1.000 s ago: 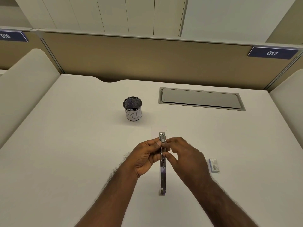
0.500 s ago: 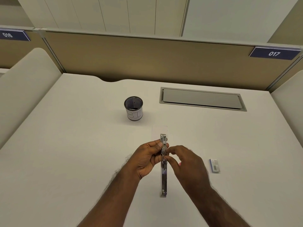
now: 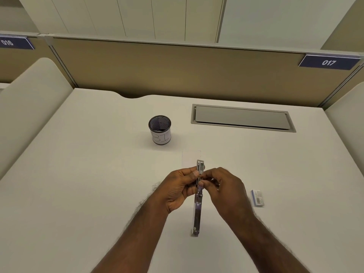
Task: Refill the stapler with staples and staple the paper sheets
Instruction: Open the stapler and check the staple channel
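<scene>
Metal stapler (image 3: 198, 209) pinched by both hands, mid-desk (image 3: 78, 174); box (image 3: 257, 197) right.

right hand (image 3: 226, 191) fingertips slid down stapler (image 3: 198, 198), curled tighter

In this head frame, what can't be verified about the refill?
- Whether staples sit in the stapler: head view, the left hand and right hand cover its middle.
- Staple box label: too small.
- Paper sheets: faint against the desk; count unclear.
</scene>
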A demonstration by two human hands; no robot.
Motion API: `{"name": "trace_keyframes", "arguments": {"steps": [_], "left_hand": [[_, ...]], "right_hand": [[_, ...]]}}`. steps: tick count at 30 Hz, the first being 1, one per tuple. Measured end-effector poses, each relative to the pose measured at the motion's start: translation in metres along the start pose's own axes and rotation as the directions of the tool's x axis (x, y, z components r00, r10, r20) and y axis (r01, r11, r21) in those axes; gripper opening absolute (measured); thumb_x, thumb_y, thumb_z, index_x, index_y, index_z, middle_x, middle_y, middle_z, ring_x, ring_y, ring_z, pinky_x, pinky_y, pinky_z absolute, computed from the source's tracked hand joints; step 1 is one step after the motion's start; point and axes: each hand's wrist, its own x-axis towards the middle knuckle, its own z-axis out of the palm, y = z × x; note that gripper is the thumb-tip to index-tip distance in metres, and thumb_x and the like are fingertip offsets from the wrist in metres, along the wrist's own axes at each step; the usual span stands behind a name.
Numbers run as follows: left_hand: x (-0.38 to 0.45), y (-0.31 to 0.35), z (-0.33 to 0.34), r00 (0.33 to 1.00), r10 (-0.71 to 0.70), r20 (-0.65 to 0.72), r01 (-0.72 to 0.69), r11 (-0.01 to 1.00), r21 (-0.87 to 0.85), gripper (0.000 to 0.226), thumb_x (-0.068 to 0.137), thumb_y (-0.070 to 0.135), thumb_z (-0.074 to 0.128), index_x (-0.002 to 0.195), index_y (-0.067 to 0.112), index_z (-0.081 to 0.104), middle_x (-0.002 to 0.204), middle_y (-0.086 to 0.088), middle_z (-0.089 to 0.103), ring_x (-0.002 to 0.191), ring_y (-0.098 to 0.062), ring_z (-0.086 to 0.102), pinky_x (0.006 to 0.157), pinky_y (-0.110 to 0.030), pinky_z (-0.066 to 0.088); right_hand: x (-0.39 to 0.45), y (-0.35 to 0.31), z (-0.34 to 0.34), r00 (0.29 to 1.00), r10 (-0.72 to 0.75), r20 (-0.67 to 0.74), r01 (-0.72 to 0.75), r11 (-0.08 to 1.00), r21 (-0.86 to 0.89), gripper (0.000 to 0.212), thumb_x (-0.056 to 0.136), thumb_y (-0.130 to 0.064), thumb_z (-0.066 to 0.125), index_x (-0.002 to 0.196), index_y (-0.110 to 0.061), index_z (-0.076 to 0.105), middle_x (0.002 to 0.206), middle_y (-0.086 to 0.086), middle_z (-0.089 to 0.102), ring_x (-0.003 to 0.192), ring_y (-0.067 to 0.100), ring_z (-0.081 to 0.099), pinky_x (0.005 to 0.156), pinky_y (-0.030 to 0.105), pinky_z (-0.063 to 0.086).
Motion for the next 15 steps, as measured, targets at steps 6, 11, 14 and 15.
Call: {"name": "trace_keyframes", "arguments": {"steps": [6,11,14,15], "left_hand": [[0.004,0.009,-0.003,0.995,0.07,-0.071,-0.074,0.995,-0.063,0.023,0.095,0.003,0.051,0.111,-0.005,0.065,0.088,-0.012,0.072,0.076,-0.02,0.07,0.064,-0.028,0.06],[0.001,0.008,-0.006,0.997,0.064,-0.036,-0.066,0.996,-0.054,0.021,0.091,0.005,0.056,0.106,-0.001,0.069,0.09,-0.013,0.072,0.078,-0.022,0.071,0.069,-0.033,0.061],[0.0,0.007,-0.004,0.999,0.046,-0.006,-0.046,0.999,-0.029,0.023,0.083,0.011,0.062,0.101,0.002,0.074,0.09,-0.012,0.073,0.078,-0.021,0.071,0.068,-0.032,0.062],[0.0,0.007,-0.003,0.999,0.044,0.004,-0.044,0.999,-0.025,0.023,0.082,0.011,0.063,0.099,0.003,0.075,0.091,-0.013,0.073,0.079,-0.02,0.072,0.068,-0.029,0.061]], "right_hand": [[-0.019,-0.009,0.0,0.972,-0.237,-0.005,0.235,0.966,-0.109,0.008,0.087,-0.019,0.069,0.089,-0.024,0.063,0.089,-0.011,0.06,0.077,0.008,0.061,0.063,0.024,0.051],[-0.022,-0.006,-0.001,0.975,-0.216,0.056,0.219,0.975,-0.037,0.015,0.088,-0.048,0.06,0.093,-0.034,0.061,0.095,-0.02,0.058,0.088,-0.002,0.057,0.064,0.006,0.042],[-0.016,-0.002,0.0,0.984,-0.175,0.016,0.173,0.981,0.083,0.019,0.095,-0.047,0.049,0.097,-0.035,0.063,0.095,-0.021,0.06,0.093,0.001,0.06,0.072,0.013,0.047],[-0.013,0.0,0.0,0.988,-0.152,-0.01,0.152,0.98,0.125,0.02,0.097,-0.043,0.047,0.099,-0.034,0.065,0.094,-0.019,0.061,0.092,0.004,0.062,0.074,0.02,0.05]]}}
